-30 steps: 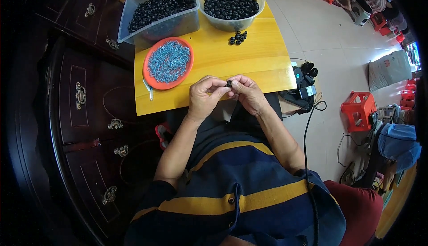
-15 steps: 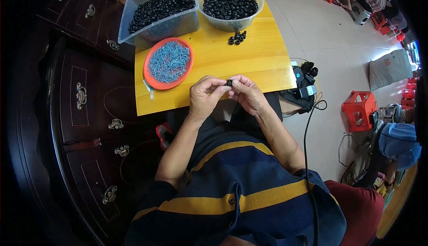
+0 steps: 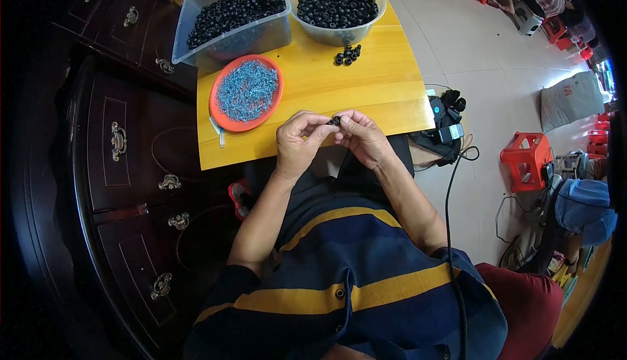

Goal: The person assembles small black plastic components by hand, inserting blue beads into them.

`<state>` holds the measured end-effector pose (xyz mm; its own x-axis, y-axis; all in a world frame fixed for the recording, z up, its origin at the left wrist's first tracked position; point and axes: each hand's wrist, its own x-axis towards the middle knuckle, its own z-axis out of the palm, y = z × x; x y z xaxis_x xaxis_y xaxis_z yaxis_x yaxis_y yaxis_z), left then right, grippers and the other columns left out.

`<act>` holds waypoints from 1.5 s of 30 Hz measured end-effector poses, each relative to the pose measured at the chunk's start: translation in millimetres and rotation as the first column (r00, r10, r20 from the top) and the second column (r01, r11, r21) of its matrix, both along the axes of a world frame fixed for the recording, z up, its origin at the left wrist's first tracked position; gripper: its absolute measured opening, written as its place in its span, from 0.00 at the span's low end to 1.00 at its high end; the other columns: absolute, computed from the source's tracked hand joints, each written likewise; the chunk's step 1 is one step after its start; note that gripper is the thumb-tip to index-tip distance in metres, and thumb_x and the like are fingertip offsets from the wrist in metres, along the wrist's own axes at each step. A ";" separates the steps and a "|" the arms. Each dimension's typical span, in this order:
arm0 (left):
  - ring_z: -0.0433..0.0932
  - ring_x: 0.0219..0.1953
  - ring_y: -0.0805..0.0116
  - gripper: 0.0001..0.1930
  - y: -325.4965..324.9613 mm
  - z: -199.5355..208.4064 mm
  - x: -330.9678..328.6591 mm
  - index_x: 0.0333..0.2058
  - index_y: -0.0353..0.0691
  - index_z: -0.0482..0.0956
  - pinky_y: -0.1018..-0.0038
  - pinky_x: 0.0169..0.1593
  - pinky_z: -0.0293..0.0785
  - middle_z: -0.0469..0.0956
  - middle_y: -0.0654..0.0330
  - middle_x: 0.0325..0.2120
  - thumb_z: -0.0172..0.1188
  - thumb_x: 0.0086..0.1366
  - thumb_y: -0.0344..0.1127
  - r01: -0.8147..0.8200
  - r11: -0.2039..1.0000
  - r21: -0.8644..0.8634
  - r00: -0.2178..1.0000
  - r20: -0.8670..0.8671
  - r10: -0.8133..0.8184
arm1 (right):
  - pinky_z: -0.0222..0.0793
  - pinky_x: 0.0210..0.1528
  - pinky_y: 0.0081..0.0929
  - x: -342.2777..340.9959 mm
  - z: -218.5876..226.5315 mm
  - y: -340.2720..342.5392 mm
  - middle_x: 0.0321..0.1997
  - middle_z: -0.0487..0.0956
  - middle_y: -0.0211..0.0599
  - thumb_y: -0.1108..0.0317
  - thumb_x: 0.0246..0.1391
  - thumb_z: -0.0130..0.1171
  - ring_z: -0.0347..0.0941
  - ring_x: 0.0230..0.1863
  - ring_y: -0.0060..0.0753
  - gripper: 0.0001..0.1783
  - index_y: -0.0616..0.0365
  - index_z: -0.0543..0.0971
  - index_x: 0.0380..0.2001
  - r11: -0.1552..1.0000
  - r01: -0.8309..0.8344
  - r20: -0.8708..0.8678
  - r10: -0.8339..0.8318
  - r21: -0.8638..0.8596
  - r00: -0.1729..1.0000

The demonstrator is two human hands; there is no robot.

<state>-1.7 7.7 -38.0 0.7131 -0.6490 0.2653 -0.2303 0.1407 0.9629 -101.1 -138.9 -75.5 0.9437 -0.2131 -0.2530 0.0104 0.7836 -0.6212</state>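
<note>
Both hands meet just over the near edge of the yellow table [image 3: 326, 89]. Between their fingertips is a small round black part [image 3: 335, 121]. My left hand [image 3: 300, 139] pinches it with thumb and forefinger from the left, and my right hand [image 3: 363, 138] grips it from the right. Fingers cover most of the part. Left of the hands lies a red-orange plate [image 3: 215, 110] of small bluish-silver metal pieces, likely screws. Beyond the hands sits a little cluster of black parts [image 3: 348, 55]. A round clear tub [image 3: 337, 35] full of similar black parts stands at the back.
A clear rectangular bin [image 3: 245, 45] of black parts stands back left, beside dark wooden drawers [image 3: 117, 144]. Black devices and cables [image 3: 448, 125] are by the table's right edge. Red stools [image 3: 526, 159], a white sack [image 3: 572, 101] and other people are farther right.
The black part has turned slightly between the fingertips. Both hands stay in nearly the same place.
</note>
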 end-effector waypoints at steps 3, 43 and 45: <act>0.80 0.33 0.78 0.05 1.3 5.6 0.1 0.36 0.32 0.82 0.82 0.38 0.75 0.80 0.63 0.32 0.65 0.60 0.19 -0.011 1.000 0.005 0.999 0.053 0.011 | 0.74 0.43 0.23 1.0 5.5 0.4 0.34 0.81 0.30 0.63 0.63 0.62 0.76 0.33 0.21 0.09 0.57 0.79 0.40 1.000 0.013 -0.031 -0.012 0.020 0.999; 0.81 0.39 0.75 0.16 5.5 8.7 10.6 0.48 0.33 0.82 0.79 0.46 0.77 0.76 0.63 0.36 0.67 0.60 0.22 0.392 0.916 -0.087 0.870 -0.290 -0.400 | 0.72 0.39 0.16 -6.0 23.4 -9.0 0.32 0.78 0.24 0.66 0.59 0.67 0.75 0.33 0.17 0.13 0.51 0.72 0.40 0.978 -0.081 0.129 0.107 -0.192 0.986; 0.80 0.38 0.74 0.15 7.0 7.1 11.3 0.47 0.33 0.82 0.78 0.47 0.77 0.76 0.64 0.36 0.66 0.60 0.21 0.414 0.907 -0.081 0.871 -0.253 -0.421 | 0.72 0.40 0.17 -7.0 24.8 -11.1 0.32 0.78 0.23 0.66 0.59 0.67 0.75 0.33 0.18 0.13 0.51 0.71 0.39 0.973 -0.111 0.158 0.145 -0.204 0.977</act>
